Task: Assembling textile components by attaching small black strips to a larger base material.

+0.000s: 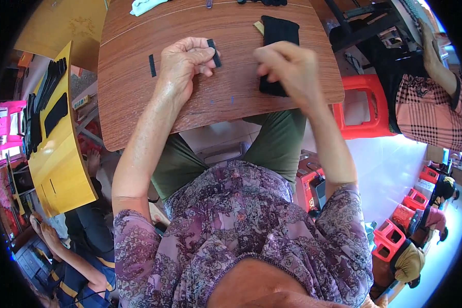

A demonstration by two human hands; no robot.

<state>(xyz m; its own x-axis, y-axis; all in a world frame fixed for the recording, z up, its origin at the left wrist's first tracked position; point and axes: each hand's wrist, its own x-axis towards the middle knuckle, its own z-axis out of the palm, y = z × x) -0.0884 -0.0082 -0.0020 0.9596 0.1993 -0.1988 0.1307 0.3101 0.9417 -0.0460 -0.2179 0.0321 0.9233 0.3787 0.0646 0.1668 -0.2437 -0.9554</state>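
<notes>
My left hand is closed above the wooden table, pinching a short black strip between thumb and fingers. A similar black strip lies flat on the tabletop to its left. My right hand, smeared by motion, has its fingers curled, and whether they hold anything does not show. Beneath and behind it lies a black fabric rectangle, partly covered by the hand. A yellowish strip sticks out at that fabric's upper left edge.
A pale cloth and dark items lie along the table's far edge. On the left, a yellow table carries black fabric pieces. A red plastic stool and a person in a checked garment are at the right. Other people sit farther off.
</notes>
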